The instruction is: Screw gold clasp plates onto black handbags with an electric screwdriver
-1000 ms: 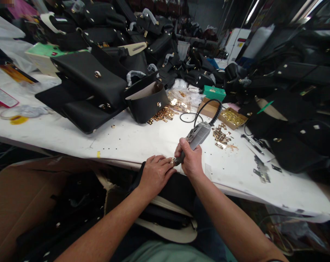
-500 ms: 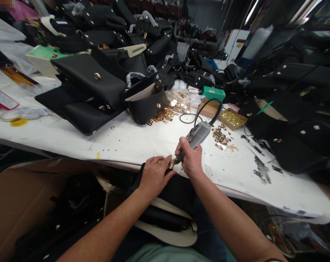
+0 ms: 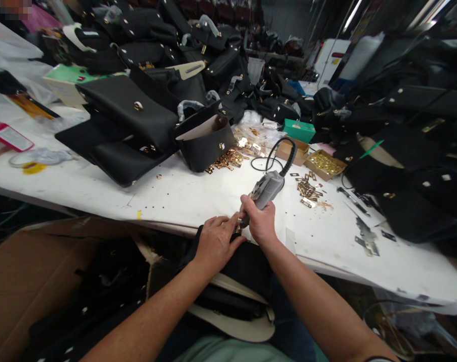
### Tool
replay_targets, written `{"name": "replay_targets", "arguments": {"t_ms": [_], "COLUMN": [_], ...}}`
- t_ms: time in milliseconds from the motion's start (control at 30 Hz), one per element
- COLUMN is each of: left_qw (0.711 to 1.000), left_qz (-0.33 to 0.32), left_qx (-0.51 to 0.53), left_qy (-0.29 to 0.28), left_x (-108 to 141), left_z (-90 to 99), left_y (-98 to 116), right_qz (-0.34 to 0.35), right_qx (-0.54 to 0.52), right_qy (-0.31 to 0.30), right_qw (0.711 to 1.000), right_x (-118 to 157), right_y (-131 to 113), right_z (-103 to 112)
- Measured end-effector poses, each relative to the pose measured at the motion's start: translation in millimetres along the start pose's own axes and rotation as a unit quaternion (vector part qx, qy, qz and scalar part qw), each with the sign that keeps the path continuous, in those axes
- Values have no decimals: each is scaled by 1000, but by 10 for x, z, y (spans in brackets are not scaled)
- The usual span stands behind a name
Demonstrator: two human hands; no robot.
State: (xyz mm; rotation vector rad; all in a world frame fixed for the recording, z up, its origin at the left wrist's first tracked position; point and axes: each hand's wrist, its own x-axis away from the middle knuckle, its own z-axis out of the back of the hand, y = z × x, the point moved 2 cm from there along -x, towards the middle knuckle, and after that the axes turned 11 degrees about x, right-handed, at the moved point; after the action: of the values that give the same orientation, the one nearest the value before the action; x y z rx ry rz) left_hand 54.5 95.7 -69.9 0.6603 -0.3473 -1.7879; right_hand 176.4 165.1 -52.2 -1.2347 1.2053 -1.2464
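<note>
My right hand [image 3: 261, 220] is wrapped round a grey electric screwdriver [image 3: 268, 188], its tip angled down to the left and its cord looping up behind. The tip meets a small gold metal clasp [image 3: 238, 227] at the table edge; the exact contact is hidden by fingers. My left hand [image 3: 218, 239] presses on the black handbag [image 3: 251, 264] in my lap, thumb and fingers on either side of the clasp. The bag hangs below the table's edge, its beige lining [image 3: 243, 329] showing.
On the white table [image 3: 198, 196] lie gold fittings [image 3: 228, 160], a pile of metal plates [image 3: 309, 190], a cardboard box of small gold parts [image 3: 324, 163] and a pen-like tool [image 3: 353, 201]. Black bags [image 3: 134, 125] are heaped behind. A carton [image 3: 35, 271] stands at lower left.
The screwdriver has shifted slightly down and left, more over the clasp, with my right hand. My left hand stays on the bag. The whole view has shifted a little.
</note>
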Motion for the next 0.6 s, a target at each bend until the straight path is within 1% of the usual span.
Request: {"name": "replay_targets", "arguments": {"t_ms": [100, 200, 300, 367, 467, 533, 567, 600], "left_qw": [1000, 1000, 1000, 1000, 998, 998, 999, 998], "left_qz": [3, 3, 4, 20, 50, 53, 43, 35], "left_qx": [-6, -7, 0, 13, 29, -7, -11, -18], "left_qy": [5, 1, -3, -5, -12, -17, -31, -49], "left_x": [7, 10, -6, -5, 60, 108, 116, 113], "left_z": [14, 3, -16, -13, 0, -36, -75, -117], "left_y": [19, 14, -27, -42, 14, 56, 58, 41], "right_qz": [14, 50, 83, 79, 38, 11, 16, 37], "right_qx": [66, 128, 161, 164, 160, 180, 203, 231], "right_qy": [-17, -38, -71, -88, -105, -126, -127, -107], "right_qw": [998, 990, 981, 979, 981, 976, 971, 966], "right_x": [26, 48, 38, 37, 100, 141, 139, 124], "right_y": [-42, -91, -112, -112, -117, -106, -99, -101], "right_z": [-11, -54, -122, -143, -95, -35, -10, 7]}}
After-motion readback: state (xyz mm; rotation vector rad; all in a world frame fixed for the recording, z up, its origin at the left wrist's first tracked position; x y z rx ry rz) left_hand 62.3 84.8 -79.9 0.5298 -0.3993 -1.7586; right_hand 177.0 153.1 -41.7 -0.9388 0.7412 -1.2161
